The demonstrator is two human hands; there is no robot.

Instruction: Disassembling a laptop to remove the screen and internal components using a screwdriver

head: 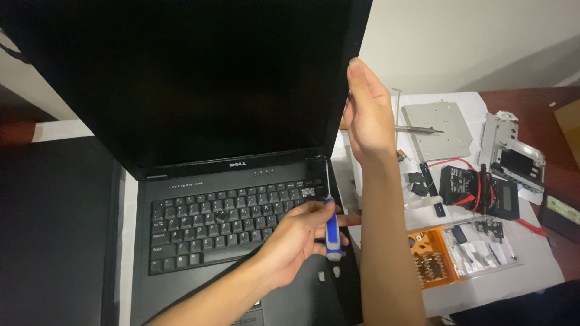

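An open black laptop sits in front of me, its dark screen tilted up. My left hand grips a screwdriver with a blue and white handle. The thin shaft points up toward the right hinge corner above the keyboard. My right hand is raised against the right edge of the screen and holds it, fingers straight up along the bezel.
To the right, a white sheet holds a metal plate, a metal bracket, a black device with red wires, an orange parts case and a clear bag of small parts. A black mat lies to the left.
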